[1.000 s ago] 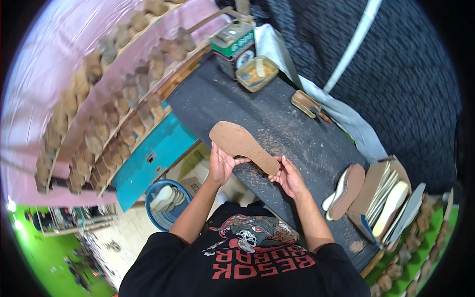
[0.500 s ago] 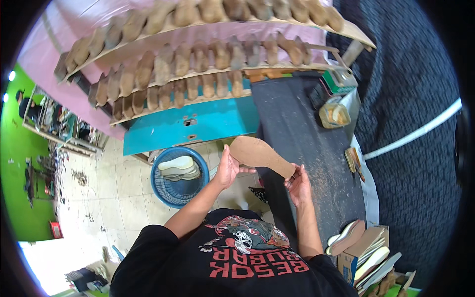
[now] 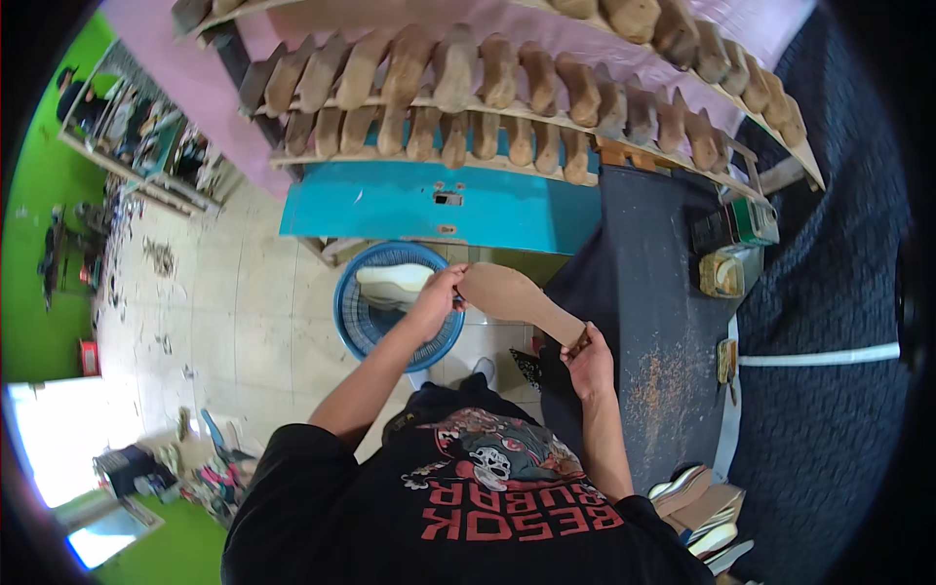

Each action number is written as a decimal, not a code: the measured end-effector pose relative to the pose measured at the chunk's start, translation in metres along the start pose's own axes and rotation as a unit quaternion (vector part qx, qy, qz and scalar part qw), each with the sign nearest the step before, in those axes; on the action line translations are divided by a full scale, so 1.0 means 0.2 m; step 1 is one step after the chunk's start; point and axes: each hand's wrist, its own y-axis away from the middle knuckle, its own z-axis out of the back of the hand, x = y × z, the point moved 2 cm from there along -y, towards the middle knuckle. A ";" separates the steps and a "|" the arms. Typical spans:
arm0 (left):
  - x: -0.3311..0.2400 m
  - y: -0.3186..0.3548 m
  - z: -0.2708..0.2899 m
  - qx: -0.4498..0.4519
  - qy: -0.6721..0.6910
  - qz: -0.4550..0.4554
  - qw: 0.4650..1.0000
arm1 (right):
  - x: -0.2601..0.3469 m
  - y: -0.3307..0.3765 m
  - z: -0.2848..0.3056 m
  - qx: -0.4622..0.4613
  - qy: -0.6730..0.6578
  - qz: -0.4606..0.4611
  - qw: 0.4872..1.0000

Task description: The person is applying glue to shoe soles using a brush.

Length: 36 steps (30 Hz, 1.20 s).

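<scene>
A flat brown sole-shaped cutout (image 3: 512, 297) is held between both hands, in the air at the left edge of the dark workbench (image 3: 653, 322). My left hand (image 3: 439, 297) pinches its wide end over a round blue basket (image 3: 356, 317) on the floor. My right hand (image 3: 588, 359) grips its narrow end near the bench edge. The basket holds pale sole pieces (image 3: 395, 286).
Two wooden racks of shoe lasts (image 3: 487, 93) run along the pink wall above a turquoise panel (image 3: 439, 205). Tins (image 3: 731, 249) and a small tool (image 3: 726, 361) lie on the bench. Stacked soles (image 3: 697, 507) sit at lower right. Tiled floor lies to the left.
The view has swung left from the bench toward the floor. Both hands carried the brown cutout leftward, off the bench top, so that its wide end now hangs over the blue basket.
</scene>
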 end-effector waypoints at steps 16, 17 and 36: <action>0.37 0.48 0.25 -0.303 -0.104 0.043 0.946 | -0.30 -0.39 -0.01 0.216 0.105 -0.192 0.952; 0.33 0.49 0.20 -0.311 -0.157 0.017 0.937 | -0.31 -0.40 -0.02 0.221 0.103 -0.196 0.950; 0.13 0.34 1.15 -0.209 -0.012 0.061 0.976 | -0.54 -0.29 -0.80 0.296 0.332 0.112 0.889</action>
